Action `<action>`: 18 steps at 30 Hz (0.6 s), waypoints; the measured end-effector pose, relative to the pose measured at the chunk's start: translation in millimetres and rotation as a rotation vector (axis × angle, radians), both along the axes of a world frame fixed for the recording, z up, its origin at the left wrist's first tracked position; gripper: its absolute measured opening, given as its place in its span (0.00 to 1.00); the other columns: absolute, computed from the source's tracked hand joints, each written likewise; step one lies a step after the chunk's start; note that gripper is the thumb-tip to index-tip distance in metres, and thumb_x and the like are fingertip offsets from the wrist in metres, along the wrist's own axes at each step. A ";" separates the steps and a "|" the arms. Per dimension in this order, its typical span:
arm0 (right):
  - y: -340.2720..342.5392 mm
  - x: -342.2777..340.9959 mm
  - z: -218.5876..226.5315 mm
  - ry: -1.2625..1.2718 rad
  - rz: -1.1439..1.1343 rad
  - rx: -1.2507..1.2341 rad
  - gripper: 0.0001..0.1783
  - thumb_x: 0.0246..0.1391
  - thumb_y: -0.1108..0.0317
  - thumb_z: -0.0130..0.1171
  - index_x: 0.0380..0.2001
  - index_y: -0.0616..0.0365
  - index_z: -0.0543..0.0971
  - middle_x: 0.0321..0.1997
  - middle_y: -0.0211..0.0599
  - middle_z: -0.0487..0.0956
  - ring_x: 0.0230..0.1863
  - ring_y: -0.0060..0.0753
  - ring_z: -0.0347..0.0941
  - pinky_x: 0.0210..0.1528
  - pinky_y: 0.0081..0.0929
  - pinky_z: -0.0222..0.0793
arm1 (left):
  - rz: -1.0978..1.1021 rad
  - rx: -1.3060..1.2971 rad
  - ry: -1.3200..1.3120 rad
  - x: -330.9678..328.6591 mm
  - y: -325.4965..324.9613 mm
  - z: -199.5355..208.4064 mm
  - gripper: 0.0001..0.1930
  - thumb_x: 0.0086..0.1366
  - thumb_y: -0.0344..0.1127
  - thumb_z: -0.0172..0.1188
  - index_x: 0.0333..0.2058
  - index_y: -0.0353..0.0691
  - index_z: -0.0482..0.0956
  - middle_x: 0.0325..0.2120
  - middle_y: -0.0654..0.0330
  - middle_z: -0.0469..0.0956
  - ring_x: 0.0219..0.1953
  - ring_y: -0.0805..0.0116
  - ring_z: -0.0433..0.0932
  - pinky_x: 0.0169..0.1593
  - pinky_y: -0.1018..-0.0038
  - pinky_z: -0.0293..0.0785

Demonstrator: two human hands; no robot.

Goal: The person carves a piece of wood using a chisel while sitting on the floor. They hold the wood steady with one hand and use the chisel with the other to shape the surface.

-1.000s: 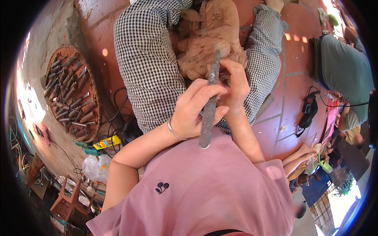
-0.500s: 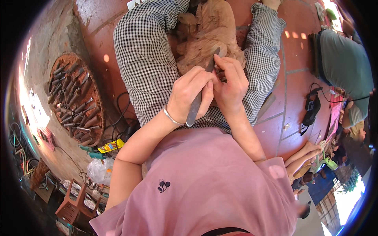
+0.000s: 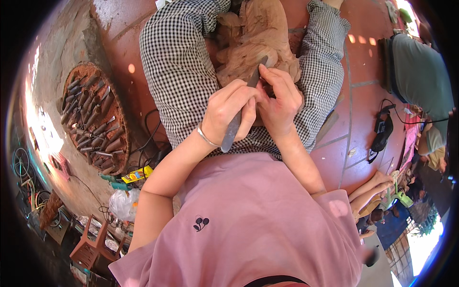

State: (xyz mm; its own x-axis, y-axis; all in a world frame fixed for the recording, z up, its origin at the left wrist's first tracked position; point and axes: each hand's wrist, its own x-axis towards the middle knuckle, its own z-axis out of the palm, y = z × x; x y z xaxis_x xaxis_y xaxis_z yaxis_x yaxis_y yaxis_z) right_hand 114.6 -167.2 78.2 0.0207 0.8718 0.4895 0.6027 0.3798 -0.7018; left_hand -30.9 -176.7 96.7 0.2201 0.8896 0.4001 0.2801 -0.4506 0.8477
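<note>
A carved brown wooden figure point(image 3: 265, 31) lies between my checked trouser legs. My left hand point(image 3: 226, 111) is closed round the lower and middle part of a long, flat grey file point(image 3: 231, 133). My right hand point(image 3: 281, 98) pinches the same file nearer its far end, thumb and fingers bent along its side. That far tip rests on or just over a rounded part of the carving; contact cannot be made out. The file slants from lower left to upper right, and my fingers hide its middle.
To the left, a round brown tray point(image 3: 125, 143) holds several wood-handled carving tools. A yellow packet point(image 3: 136, 174), a clear plastic bag point(image 3: 123, 204) and a brown plastic chair point(image 3: 91, 244) lie below it. A black pouch point(image 3: 382, 131) with a cable sits on red tiles. Other people are at right.
The near end of the file has swung slightly left, along with my left hand. Both hands keep their hold, and the whole view has shifted a little.
</note>
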 end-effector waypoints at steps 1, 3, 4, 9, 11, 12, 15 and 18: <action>-0.5 -0.2 -2.1 -0.004 0.006 0.014 0.21 0.32 0.81 0.70 0.37 0.63 0.84 0.34 0.41 0.82 0.34 0.40 0.81 0.34 0.30 0.78 | 0.002 -0.015 0.014 -2.8 -3.4 0.5 0.06 0.54 0.18 0.57 0.31 0.33 0.77 0.22 0.54 0.70 0.21 0.58 0.72 0.24 0.67 0.70; -1.2 -1.4 -1.0 -0.043 0.068 0.034 0.20 0.32 0.81 0.70 0.37 0.63 0.84 0.33 0.40 0.82 0.34 0.39 0.81 0.34 0.29 0.78 | 0.021 -0.028 0.030 -6.2 -9.8 4.9 0.05 0.55 0.19 0.57 0.31 0.33 0.77 0.22 0.55 0.71 0.20 0.58 0.72 0.23 0.67 0.70; -1.1 -1.6 0.0 -0.063 0.099 0.044 0.20 0.32 0.81 0.70 0.36 0.62 0.84 0.32 0.39 0.82 0.33 0.39 0.81 0.34 0.29 0.78 | 0.025 -0.036 0.039 -8.2 -11.8 3.7 0.05 0.55 0.19 0.57 0.31 0.34 0.77 0.22 0.55 0.71 0.19 0.59 0.72 0.23 0.67 0.70; -1.7 -1.9 4.7 0.044 0.067 0.011 0.21 0.33 0.82 0.71 0.37 0.64 0.84 0.32 0.41 0.83 0.32 0.38 0.81 0.33 0.28 0.78 | 0.002 -0.006 0.010 -7.6 -5.9 7.6 0.06 0.54 0.19 0.57 0.30 0.34 0.77 0.22 0.56 0.71 0.19 0.59 0.72 0.23 0.68 0.70; 1.1 -2.5 1.2 0.038 0.036 -0.002 0.21 0.34 0.83 0.70 0.38 0.65 0.84 0.33 0.42 0.83 0.33 0.38 0.81 0.33 0.28 0.78 | 0.007 0.013 -0.014 -2.2 0.6 0.0 0.05 0.54 0.19 0.58 0.31 0.34 0.77 0.23 0.56 0.71 0.20 0.61 0.72 0.23 0.68 0.70; 2.3 -2.1 -0.4 0.034 0.020 -0.009 0.21 0.34 0.83 0.70 0.38 0.66 0.84 0.33 0.42 0.83 0.33 0.38 0.81 0.33 0.28 0.78 | 0.016 -0.008 -0.020 -2.8 -1.8 -2.6 0.05 0.55 0.19 0.57 0.31 0.34 0.77 0.23 0.56 0.71 0.20 0.61 0.72 0.23 0.69 0.70; 2.3 0.6 -1.5 -0.010 0.094 0.017 0.20 0.34 0.82 0.70 0.37 0.65 0.84 0.31 0.40 0.83 0.33 0.38 0.81 0.33 0.28 0.78 | 0.042 -0.067 -0.043 -5.2 -8.7 0.0 0.06 0.56 0.19 0.57 0.32 0.34 0.78 0.23 0.56 0.72 0.20 0.63 0.73 0.23 0.70 0.70; 2.9 1.8 2.1 -0.100 0.165 0.042 0.20 0.33 0.82 0.71 0.36 0.64 0.84 0.30 0.39 0.82 0.31 0.39 0.81 0.32 0.28 0.78 | 0.068 -0.104 -0.082 -8.8 -22.2 -4.8 0.06 0.56 0.19 0.56 0.31 0.34 0.79 0.22 0.56 0.73 0.19 0.63 0.73 0.23 0.70 0.70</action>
State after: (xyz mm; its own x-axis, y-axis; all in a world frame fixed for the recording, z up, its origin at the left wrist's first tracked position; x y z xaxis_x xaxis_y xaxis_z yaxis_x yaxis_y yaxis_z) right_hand 116.4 -164.3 80.3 -0.1719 0.8379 0.5180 0.5958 0.5073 -0.6227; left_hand -39.8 -198.9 92.0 0.1281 0.9391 0.3190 0.2348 -0.3412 0.9102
